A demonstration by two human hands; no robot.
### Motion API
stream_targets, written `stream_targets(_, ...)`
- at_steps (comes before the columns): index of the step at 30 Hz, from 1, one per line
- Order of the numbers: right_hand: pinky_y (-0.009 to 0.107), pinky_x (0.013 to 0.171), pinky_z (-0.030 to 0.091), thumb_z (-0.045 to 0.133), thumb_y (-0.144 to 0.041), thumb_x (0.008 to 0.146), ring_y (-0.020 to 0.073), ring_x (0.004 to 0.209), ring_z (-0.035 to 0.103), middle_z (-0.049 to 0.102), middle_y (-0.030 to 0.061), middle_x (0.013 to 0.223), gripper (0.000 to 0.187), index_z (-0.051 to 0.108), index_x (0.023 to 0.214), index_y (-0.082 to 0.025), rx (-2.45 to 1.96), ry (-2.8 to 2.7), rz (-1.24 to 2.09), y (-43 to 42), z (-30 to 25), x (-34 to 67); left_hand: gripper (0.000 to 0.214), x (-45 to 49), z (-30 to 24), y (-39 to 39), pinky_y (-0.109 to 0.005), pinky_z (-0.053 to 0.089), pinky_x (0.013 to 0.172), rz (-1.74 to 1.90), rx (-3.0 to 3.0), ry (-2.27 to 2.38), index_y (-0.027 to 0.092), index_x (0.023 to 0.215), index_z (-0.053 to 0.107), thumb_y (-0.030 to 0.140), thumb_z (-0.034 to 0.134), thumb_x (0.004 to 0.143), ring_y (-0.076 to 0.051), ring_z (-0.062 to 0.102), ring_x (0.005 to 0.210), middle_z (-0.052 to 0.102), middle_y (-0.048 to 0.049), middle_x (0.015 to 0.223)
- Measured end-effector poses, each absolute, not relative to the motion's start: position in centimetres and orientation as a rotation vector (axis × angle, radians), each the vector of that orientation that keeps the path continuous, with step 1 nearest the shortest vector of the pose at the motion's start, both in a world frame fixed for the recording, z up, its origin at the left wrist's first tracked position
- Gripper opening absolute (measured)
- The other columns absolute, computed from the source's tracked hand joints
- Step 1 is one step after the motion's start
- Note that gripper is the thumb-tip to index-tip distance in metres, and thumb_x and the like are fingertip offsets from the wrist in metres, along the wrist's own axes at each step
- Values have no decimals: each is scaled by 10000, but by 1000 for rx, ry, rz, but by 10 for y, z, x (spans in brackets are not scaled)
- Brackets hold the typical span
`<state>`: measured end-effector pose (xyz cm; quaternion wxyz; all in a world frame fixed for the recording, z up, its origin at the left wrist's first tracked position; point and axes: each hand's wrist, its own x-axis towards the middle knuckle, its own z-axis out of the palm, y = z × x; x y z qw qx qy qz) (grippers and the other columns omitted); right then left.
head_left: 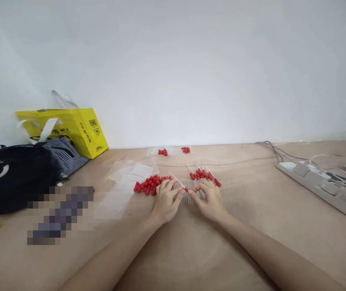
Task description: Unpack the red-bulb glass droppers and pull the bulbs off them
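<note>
My left hand (pixel 167 199) pinches a thin clear tube (pixel 177 181) that points up and to the left, with a small red cap (pixel 186 189) at its lower end. My right hand (pixel 207 198) is closed in a pinch right at that red cap, fingertips touching it. Both hands rest on the table over a row of bare clear tubes (pixel 191 190). A pile of loose red caps (pixel 148 184) lies just left of my left hand. Several tubes fitted with red caps (pixel 203 173) lie just beyond my right hand.
Clear zip bags (pixel 121 190) lie left of the caps, and another bag with red caps (pixel 173 151) sits near the wall. A yellow tote (pixel 78 129), a striped bag (pixel 63 155) and a black bag (pixel 9 178) stand at the left. A white power strip (pixel 321 182) with cables is at the right.
</note>
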<state>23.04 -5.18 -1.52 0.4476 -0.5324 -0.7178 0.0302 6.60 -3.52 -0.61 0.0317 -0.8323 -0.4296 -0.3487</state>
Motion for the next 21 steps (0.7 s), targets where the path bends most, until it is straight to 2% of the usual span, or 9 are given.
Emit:
stream_targets(7,274,631,385,492,-293,809,149,689,508,559,12,704,152,597,731,-218,-1090,-1891,14,-56,-18,220,279,76,-9,-41,-343,403,730,-1351,-2527,-1435,193,733,583,264,348,865,-176,531,833,631,-29,817)
stream_targets(12,317,694,404,517,-287,777,180,758,512,558,50,768,110,565,768,-188,-1138,-1738,-214,-47,-17,244,198,60,-6,-30,-467,252,876,-1155,-2325,-1402,199,734,570,244,411,843,-188,545,797,638,-9,741)
stream_targets(15,347,756,404,529,-304,766,215,878,503,563,110,904,229,533,929,-142,-1141,-1680,-398,-40,-17,260,149,51,-5,-24,-477,218,899,-1003,-2293,-1242,211,740,592,266,476,816,-191,538,785,636,-10,730)
stream_targets(18,402,861,349,522,-315,780,249,1042,442,543,126,1083,356,495,1095,-152,-1125,-1866,-558,-36,-18,265,135,51,-7,-22,-481,214,907,-894,-2302,-1126,215,726,600,268,502,802,-184,534,763,622,-8,706)
stream_targets(21,471,943,245,508,-305,799,251,1096,418,566,74,1108,316,515,1102,-217,-1048,-2120,-648,-34,-19,259,126,57,-9,-24,-485,208,918,-857,-2318,-1042,221,720,602,261,510,797,-175,531,750,613,-3,691)
